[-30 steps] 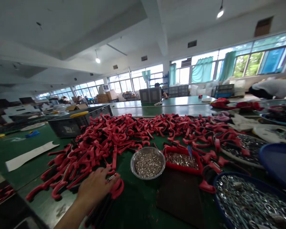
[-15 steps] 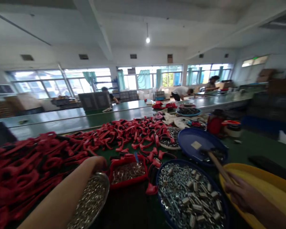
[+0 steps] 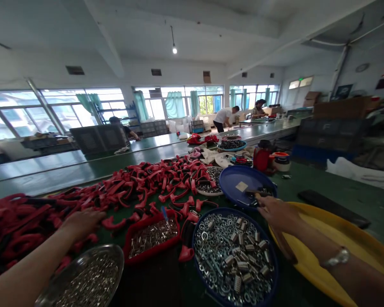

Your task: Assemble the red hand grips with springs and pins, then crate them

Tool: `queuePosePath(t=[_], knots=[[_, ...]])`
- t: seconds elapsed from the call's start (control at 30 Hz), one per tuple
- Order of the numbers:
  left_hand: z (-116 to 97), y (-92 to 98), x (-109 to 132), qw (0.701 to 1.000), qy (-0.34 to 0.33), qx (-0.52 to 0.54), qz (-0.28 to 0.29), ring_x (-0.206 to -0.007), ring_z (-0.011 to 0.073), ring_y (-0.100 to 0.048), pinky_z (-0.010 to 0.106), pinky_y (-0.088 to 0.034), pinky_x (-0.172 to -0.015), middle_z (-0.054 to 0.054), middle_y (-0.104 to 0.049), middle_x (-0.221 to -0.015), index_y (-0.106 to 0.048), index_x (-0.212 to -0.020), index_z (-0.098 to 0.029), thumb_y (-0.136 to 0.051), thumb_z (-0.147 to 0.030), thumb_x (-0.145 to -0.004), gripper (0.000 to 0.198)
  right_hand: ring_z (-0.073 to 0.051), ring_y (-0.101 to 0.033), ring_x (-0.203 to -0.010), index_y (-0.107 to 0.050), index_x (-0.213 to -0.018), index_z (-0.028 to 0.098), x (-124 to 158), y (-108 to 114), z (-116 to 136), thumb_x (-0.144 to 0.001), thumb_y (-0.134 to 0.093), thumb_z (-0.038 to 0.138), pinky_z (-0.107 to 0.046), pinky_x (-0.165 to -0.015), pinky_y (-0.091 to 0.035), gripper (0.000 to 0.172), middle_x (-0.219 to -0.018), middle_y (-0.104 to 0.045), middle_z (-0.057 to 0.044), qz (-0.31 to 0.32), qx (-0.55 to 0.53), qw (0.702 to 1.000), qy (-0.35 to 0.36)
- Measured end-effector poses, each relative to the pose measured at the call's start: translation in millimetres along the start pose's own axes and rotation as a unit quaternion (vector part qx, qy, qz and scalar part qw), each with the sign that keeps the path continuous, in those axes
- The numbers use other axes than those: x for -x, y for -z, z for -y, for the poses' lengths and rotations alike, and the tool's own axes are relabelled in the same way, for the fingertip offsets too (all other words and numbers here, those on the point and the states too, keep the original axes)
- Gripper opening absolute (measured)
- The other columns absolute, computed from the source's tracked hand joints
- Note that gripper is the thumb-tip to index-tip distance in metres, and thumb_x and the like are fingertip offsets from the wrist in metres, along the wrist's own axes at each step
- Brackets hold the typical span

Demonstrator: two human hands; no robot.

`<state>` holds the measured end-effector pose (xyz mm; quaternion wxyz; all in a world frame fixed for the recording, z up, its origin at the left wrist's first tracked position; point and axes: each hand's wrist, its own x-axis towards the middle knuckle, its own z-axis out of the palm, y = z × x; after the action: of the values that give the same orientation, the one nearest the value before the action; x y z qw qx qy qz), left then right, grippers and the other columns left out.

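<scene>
My right hand [image 3: 280,215] is closed around a hammer [image 3: 284,245], gripping its wooden handle close to the dark head. The hammer head lies over the edge of a blue plate [image 3: 230,181] with dark small parts in it. My left hand [image 3: 83,224] is over the near edge of a heap of red-and-black curved handles [image 3: 153,179], fingers stretched toward them and partly hidden. Below my left forearm stands a metal bowl [image 3: 120,256] of small shiny parts. A red tray [image 3: 127,245] of metal pins is to its right. Another blue tray [image 3: 195,260] holds springs, washers and bolts.
A yellow basin [image 3: 339,243] sits under my right forearm. Behind it lies a dark flat object [image 3: 333,207]. A red container [image 3: 261,160] and a white jar [image 3: 281,164] stand farther back. Several people work across the room, one bending [image 3: 224,117].
The view has turned right. My left hand has moved left from beside the metal bowl to the heap of handles. My right hand has shifted up the hammer's handle toward its head.
</scene>
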<state>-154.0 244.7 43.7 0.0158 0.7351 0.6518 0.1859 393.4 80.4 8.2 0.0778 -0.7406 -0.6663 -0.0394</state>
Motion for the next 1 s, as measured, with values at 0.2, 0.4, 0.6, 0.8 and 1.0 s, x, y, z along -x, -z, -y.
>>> queuePosePath(t=[0.2,0.4,0.6,0.8,1.0], knots=[[-18,26.2,25,0.998,0.006,0.063,0.017,-0.092,0.0196,-0.055,0.034,-0.038,-0.086,-0.008,-0.056,-0.076,-0.045,-0.09,-0.025,-0.042,-0.044,-0.072,0.027,-0.019,-0.057,-0.093,-0.067,-0.096,0.025,-11,-11,53,-0.075,-0.048,0.018,-0.027,-0.084,-0.04,0.029,-0.096,-0.064,-0.004,0.096,-0.016,0.977,0.188],[-124,-12.8,136,0.843,0.144,0.48,0.198,-0.066,0.015,-0.056,0.024,-0.044,-0.06,-0.002,-0.06,-0.069,-0.054,-0.084,-0.019,-0.061,-0.045,-0.06,0.036,-0.024,-0.056,-0.091,-0.068,-0.089,0.021,-3,-15,70,-0.068,-0.051,0.014,-0.035,-0.081,-0.042,0.028,-0.097,-0.062,-0.009,0.138,0.009,0.966,0.22],[-193,-68.2,187,0.748,0.176,0.54,0.342,-0.04,0.0049,-0.039,0.017,-0.031,-0.04,-0.008,-0.044,-0.049,-0.051,-0.07,-0.017,-0.061,-0.056,-0.065,0.04,-0.034,-0.056,-0.087,-0.066,-0.08,0.015,3,-21,82,-0.061,-0.057,0.017,-0.046,-0.072,-0.041,0.022,-0.089,-0.062,-0.016,0.116,-0.019,0.974,0.193],[-220,-81.4,157,0.889,-0.017,0.322,0.325,-0.046,0.0095,-0.048,0.021,-0.035,-0.045,-0.002,-0.053,-0.056,-0.058,-0.069,-0.014,-0.048,-0.058,-0.072,0.045,-0.023,-0.056,-0.08,-0.056,-0.08,0.017,4,-22,79,-0.073,-0.049,0.029,-0.035,-0.073,-0.041,0.016,-0.081,-0.06,-0.008,0.038,-0.205,0.97,0.122],[-261,-93.6,132,0.955,-0.175,0.026,0.237,-0.069,0.0186,-0.06,0.024,-0.041,-0.058,0.003,-0.065,-0.075,-0.065,-0.077,-0.021,-0.053,-0.044,-0.07,0.027,-0.011,-0.051,-0.054,-0.047,-0.095,0.016,37,-18,77,-0.082,-0.035,0.038,-0.02,-0.045,-0.038,0.028,-0.068,-0.057,0.0,0.068,-0.467,0.882,0.02]])
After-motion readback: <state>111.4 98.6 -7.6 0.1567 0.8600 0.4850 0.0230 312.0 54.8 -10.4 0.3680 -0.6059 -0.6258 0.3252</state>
